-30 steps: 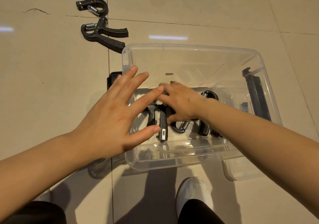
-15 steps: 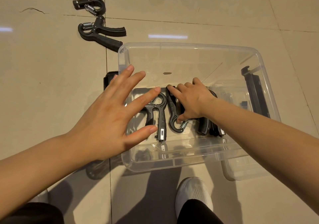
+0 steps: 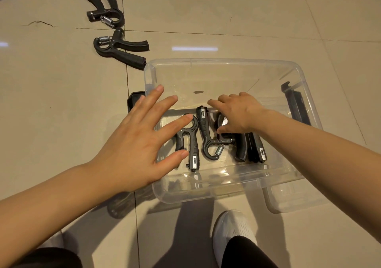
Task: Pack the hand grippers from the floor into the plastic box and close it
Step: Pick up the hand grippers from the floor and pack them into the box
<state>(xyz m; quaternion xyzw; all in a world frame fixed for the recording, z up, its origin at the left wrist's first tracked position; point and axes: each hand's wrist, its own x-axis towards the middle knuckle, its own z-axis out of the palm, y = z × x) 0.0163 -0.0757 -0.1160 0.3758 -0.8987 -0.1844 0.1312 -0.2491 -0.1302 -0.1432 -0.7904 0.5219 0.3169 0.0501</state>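
A clear plastic box (image 3: pixel 206 62) stands open on the tiled floor. Several black hand grippers lie on its bottom: one at the left (image 3: pixel 193 150), one in the middle (image 3: pixel 204 131), and others packed together at the right (image 3: pixel 255 148). My right hand (image 3: pixel 237 113) is inside the box, loosely curved over the grippers with its thumb touching one, gripping nothing. My left hand (image 3: pixel 140 144) hovers with spread fingers over the box's left rim. Two more hand grippers lie on the floor beyond the box's far left corner, one near (image 3: pixel 121 51) and one farther (image 3: pixel 103 9).
The clear lid (image 3: pixel 288 199) lies partly under the box's near right corner. Black latches sit on the right side (image 3: pixel 296 104) and the left side (image 3: pixel 134 100) of the box. My white shoe (image 3: pixel 233 226) is just in front of the box.
My right hand has drawn away toward the far right of the box, uncovering the middle hand gripper that it laid down. My left hand has barely moved.
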